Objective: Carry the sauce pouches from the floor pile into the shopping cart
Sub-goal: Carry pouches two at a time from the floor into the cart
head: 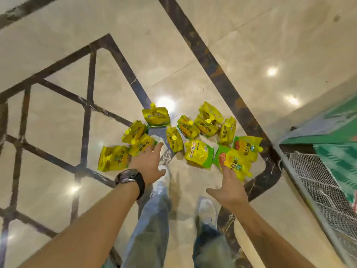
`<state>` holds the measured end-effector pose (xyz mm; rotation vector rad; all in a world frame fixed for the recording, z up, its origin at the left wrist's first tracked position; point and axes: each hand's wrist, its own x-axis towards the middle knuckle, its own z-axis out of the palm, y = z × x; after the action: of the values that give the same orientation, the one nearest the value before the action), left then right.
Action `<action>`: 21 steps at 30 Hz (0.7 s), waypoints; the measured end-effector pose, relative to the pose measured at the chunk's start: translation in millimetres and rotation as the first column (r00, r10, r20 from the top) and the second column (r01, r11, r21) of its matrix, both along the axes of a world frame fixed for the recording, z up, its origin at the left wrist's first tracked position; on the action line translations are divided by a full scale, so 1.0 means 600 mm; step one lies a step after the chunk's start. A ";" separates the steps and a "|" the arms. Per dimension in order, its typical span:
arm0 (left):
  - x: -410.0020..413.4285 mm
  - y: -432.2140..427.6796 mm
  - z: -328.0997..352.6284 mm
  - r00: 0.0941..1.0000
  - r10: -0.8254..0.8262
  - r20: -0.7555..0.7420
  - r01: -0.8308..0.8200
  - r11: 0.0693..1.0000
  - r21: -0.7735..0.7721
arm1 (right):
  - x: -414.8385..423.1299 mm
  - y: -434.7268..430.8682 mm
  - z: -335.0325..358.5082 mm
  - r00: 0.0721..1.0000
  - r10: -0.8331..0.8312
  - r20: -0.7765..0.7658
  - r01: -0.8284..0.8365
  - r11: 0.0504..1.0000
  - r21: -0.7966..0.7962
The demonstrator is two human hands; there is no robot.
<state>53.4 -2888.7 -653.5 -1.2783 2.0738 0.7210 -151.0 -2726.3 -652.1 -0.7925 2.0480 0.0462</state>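
Observation:
Several yellow and green sauce pouches (199,155) with yellow caps lie scattered on the glossy floor in front of my feet. My left hand (148,161), a black watch on its wrist, is stretched out with fingers apart, its fingertips at a yellow pouch (142,145) on the left of the pile. My right hand (229,186) is also spread and empty, its fingertips just reaching a pouch (234,162) at the right front of the pile. The wire-mesh wall of the shopping cart (318,182) shows at the right edge.
The beige marble floor (193,55) carries dark inlaid stripes. My legs in light jeans and white shoes (207,209) stand just behind the pile. Green packaging (340,161) lies inside the cart at the right.

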 end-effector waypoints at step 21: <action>-0.052 -0.176 -0.621 0.826 0.096 -0.556 -0.014 0.988 0.151 | 0.059 -0.093 -0.699 0.962 -0.049 -0.269 -0.024 0.965 -0.260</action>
<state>22.1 -2994.6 -1025.9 -1.1369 2.3852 1.3858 -115.5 -2782.0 -1071.7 -0.9802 2.3536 -0.1318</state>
